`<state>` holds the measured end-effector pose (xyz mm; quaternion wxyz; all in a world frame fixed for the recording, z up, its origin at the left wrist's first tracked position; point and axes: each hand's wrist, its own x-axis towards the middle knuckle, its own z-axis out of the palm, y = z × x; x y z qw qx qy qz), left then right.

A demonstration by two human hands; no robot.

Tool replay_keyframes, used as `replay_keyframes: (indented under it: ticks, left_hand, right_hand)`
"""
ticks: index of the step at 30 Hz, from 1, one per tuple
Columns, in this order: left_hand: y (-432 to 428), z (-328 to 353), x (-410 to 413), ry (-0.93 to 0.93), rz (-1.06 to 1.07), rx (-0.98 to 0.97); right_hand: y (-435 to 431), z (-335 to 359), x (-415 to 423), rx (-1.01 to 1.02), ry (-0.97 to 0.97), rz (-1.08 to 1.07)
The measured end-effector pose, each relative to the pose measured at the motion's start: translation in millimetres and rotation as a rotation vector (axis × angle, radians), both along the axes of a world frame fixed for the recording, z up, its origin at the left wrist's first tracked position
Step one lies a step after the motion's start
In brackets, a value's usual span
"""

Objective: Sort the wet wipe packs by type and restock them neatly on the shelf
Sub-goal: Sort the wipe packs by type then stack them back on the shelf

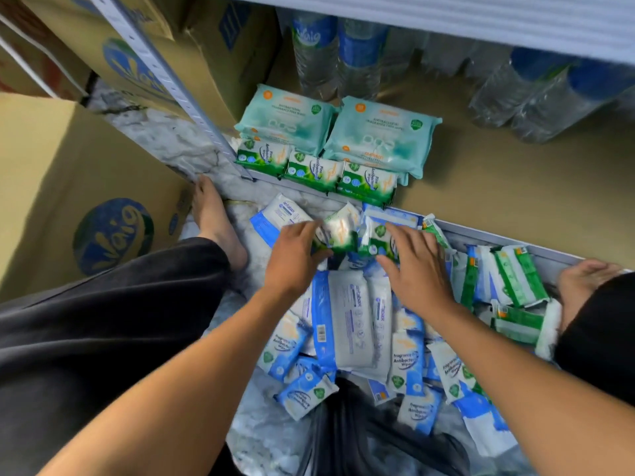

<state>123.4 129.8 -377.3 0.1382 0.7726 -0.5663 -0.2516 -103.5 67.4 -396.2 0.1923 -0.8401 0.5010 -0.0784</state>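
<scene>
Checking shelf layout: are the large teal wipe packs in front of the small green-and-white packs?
No, the large teal wipe packs lie behind the row of small green-and-white packs, which lines the brown shelf's front edge.

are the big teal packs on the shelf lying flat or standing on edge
Lying flat: the big teal packs rest face up in two side-by-side stacks on the shelf.
</scene>
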Motion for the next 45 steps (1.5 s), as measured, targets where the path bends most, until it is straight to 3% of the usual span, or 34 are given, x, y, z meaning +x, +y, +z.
replay_keyframes:
  ticks: [9,15,23,32,42,45]
  left_hand:
    - [-84,17,107,-0.238,-0.043,-0.07]
    - [-56,-14,121,-0.292,0.121,0.051]
    - [-20,-86,105,0.021,0.59,0.264]
    - [-14,-95,160,-0.112,0.722,0.205]
    - [-7,-118,205,0.097,0.613,0.061]
    - [-8,-120,205,0.091,0.59,0.071]
  right_hand:
    - [-91,14,68,-0.148,0.162,-0.018]
    - [-84,3,98,-0.146,0.209,0.204]
    - [-63,-13,155,-0.172,0.216,0.523]
    - [-64,-39,226,-0.27,0.227,0.752]
    - [-42,-74,258,0.174,0.405,0.676]
    - [-37,-79,251,0.195,0.438,0.673]
